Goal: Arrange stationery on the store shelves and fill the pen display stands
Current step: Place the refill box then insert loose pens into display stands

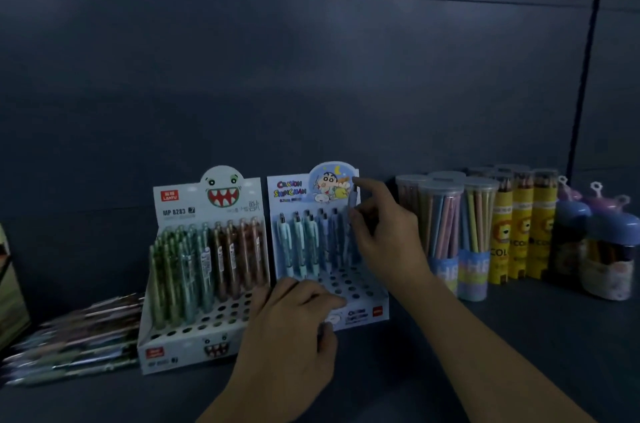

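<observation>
The right hand (381, 242) pinches a blue pen (352, 204) upright over the Crayon Shin-chan stand (363, 310) on the shelf (485, 353) to drop it into a hole, while the left hand (294, 315), fingers (332, 301) curled around more pens, steadies the stand's front.

Dark shelf (450, 370), dim and grey-blue. Standing on it, left to right: loose pens (72, 343) heaped flat at the left edge; monster stand (204, 284) with green and brown pens; cartoon stand (322, 249) just beside it, partly filled; clear pencil tubs (446, 225); yellow pencil tubes (519, 235) close behind those; domed jars (606, 249) at far right.
</observation>
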`<state>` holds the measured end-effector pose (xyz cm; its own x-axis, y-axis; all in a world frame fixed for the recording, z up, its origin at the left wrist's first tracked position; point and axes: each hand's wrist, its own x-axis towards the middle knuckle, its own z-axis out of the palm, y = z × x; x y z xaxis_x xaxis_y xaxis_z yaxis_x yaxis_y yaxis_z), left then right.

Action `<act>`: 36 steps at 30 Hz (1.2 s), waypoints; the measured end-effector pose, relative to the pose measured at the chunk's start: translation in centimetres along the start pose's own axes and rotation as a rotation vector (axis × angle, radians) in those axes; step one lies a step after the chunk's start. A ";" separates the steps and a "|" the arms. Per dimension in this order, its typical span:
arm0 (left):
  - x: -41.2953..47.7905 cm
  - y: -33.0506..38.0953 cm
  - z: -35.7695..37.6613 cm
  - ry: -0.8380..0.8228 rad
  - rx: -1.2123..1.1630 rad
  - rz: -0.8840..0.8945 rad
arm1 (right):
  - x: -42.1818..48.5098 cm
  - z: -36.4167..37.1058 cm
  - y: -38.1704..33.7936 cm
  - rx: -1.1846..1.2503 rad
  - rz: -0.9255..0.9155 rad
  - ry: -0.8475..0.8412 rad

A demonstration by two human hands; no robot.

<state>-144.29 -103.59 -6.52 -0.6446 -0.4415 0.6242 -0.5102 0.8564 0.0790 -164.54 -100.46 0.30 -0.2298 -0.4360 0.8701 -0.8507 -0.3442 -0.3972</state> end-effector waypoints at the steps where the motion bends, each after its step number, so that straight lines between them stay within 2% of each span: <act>1: 0.0 0.0 0.0 -0.004 -0.010 -0.003 | -0.1 0.1 0.1 -0.005 -0.005 -0.011; 6: -0.1 0.2 -0.3 -0.023 -0.045 -0.034 | -0.1 0.5 0.3 -0.017 0.046 -0.066; 17: -0.2 0.2 -0.4 -0.005 -0.075 -0.034 | -0.4 0.7 0.3 -0.216 -0.013 -0.108; 28: -0.3 0.5 -1.1 -0.040 -0.085 -0.034 | -0.7 0.7 -0.7 -0.236 -0.021 -0.168; 36: -0.3 0.4 -1.1 -0.066 -0.086 -0.025 | -1.4 0.4 -1.1 -0.160 0.086 -0.178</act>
<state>-143.66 -102.80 -5.85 -0.6699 -0.4775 0.5685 -0.4776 0.8634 0.1623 -163.13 -99.78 -0.61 -0.2299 -0.6027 0.7641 -0.8990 -0.1693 -0.4040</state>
